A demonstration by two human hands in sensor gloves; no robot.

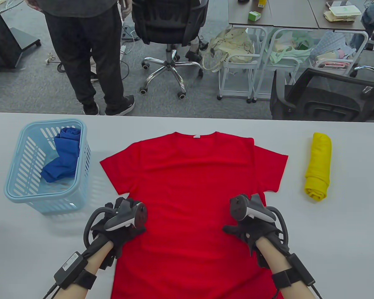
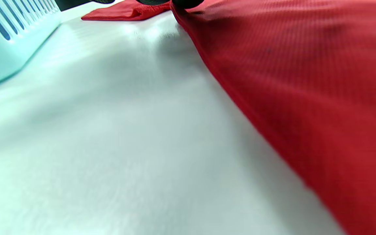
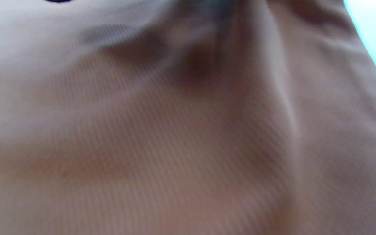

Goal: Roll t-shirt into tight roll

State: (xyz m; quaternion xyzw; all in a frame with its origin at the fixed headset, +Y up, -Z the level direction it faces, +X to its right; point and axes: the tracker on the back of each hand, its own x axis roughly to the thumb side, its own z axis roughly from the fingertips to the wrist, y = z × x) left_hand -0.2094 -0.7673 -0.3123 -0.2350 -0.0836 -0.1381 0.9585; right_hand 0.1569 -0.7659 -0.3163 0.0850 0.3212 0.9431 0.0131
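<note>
One red t-shirt (image 1: 190, 193) lies spread flat on the table (image 1: 346, 236), collar away from the person and hem toward the near edge, and it looks light, soft and limp, likely to wrinkle and slide on the smooth top unless pressed down. Both hands rest at its side edges about mid-body, the left hand (image 1: 118, 225) on the left edge and the right hand (image 1: 252, 229) on the right, though I cannot tell whether the fingers pinch the cloth or merely press it. For a tight roll, I would take hold at the hem corners, keeping tension across the width; a basket (image 1: 21, 187) stands to the left, a yellow roll (image 1: 318, 166) to the right.
</note>
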